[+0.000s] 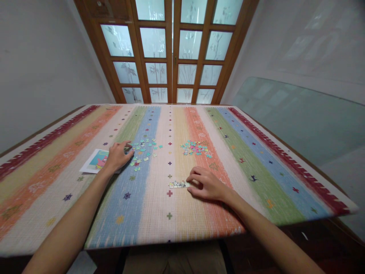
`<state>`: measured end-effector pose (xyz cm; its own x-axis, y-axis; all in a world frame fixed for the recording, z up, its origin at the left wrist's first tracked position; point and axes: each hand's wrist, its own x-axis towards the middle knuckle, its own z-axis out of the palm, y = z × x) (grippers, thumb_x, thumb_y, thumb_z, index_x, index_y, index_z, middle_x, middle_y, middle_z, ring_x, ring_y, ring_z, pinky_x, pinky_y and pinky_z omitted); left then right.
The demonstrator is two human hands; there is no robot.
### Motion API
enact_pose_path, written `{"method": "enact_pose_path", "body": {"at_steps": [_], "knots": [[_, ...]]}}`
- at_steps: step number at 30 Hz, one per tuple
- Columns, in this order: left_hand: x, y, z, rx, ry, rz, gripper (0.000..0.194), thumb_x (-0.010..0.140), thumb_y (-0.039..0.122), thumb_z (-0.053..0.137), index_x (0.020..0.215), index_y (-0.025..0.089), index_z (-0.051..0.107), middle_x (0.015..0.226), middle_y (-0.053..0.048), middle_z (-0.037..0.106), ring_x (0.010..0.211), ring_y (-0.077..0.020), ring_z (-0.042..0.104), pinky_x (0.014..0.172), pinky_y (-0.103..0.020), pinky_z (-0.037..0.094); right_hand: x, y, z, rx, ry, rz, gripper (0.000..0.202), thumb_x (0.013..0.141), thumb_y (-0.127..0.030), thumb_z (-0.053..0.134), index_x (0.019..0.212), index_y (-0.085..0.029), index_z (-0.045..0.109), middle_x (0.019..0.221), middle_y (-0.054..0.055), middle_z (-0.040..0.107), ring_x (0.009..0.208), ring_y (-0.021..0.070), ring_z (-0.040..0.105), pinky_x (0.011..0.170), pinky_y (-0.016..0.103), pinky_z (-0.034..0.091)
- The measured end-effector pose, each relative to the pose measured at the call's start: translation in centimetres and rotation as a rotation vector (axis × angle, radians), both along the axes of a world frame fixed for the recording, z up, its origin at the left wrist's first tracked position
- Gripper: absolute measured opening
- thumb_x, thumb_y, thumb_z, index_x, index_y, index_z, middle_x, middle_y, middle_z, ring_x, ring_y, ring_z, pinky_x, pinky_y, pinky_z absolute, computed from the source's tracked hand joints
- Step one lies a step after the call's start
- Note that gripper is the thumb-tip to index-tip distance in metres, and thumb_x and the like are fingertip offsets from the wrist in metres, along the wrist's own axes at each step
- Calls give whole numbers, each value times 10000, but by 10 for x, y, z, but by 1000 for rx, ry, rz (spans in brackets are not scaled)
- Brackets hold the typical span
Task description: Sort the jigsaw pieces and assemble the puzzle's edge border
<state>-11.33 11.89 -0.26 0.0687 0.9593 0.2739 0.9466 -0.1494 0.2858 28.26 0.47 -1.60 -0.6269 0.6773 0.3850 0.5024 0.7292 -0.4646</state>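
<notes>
Picture card [95,161]: flat on the striped tablecloth [158,213], partly covered by the left forearm [88,199]
Left hand [116,155]: just beside the scattered pieces [142,149], fingers and thumb curved toward each other; cannot tell whether they grip one
Scattered pieces: loose, mostly on the blue stripe
Joined strip [177,184]: short row across the pale and yellow stripes
Piece pile [195,147]: bunched closer, over yellow and orange
Right hand [208,184]: thumb and fingertips at the strip's right end; cannot tell whether they pinch it
</notes>
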Motion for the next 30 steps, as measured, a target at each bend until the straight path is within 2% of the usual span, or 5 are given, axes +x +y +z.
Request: {"method": "enact_pose_path", "body": {"at_steps": [10, 17, 20, 24, 30], "knots": [[6, 3, 2, 10, -33, -9, 493, 823, 366, 564, 1262, 158, 644, 1040, -121, 778, 1131, -362, 634, 1006, -508, 462, 0, 1, 0, 5, -4, 1, 118, 894, -282, 658, 951, -184, 694, 927, 82, 634, 836, 211, 599, 758, 346, 488], [0, 0, 5, 190, -112, -89, 505, 821, 381, 639, 1270, 153, 626, 989, -101, 778, 1098, -348, 671, 1019, -509, 470, 1, 1, -2, 4, 0, 4, 134, 892, -293, 661, 956, -181, 696, 924, 80, 632, 833, 209, 599, 756, 347, 485], [11, -15, 11, 292, -183, -222, 510, 836, 385, 691, 1300, 190, 611, 980, -74, 781, 1069, -321, 691, 1011, -507, 492, 1, 1, -2, 7, 5, 6, 134, 889, -292, 667, 955, -180, 700, 930, 80, 635, 834, 209, 600, 754, 346, 482], [41, -50, 17, 359, -297, -469, 508, 879, 335, 713, 1358, 231, 580, 988, -43, 781, 950, -240, 725, 972, -446, 537, 1, 1, -2, 18, 1, 2, 130, 885, -291, 670, 956, -188, 702, 930, 77, 636, 837, 208, 597, 749, 340, 479], [84, -85, 12, 229, -405, -813, 575, 883, 214, 724, 1425, 229, 534, 962, -24, 773, 862, -175, 725, 895, -377, 565, 1, 1, -1, 13, 7, 9, 128, 882, -286, 680, 949, -180, 708, 913, 74, 632, 820, 202, 591, 744, 337, 476]]}}
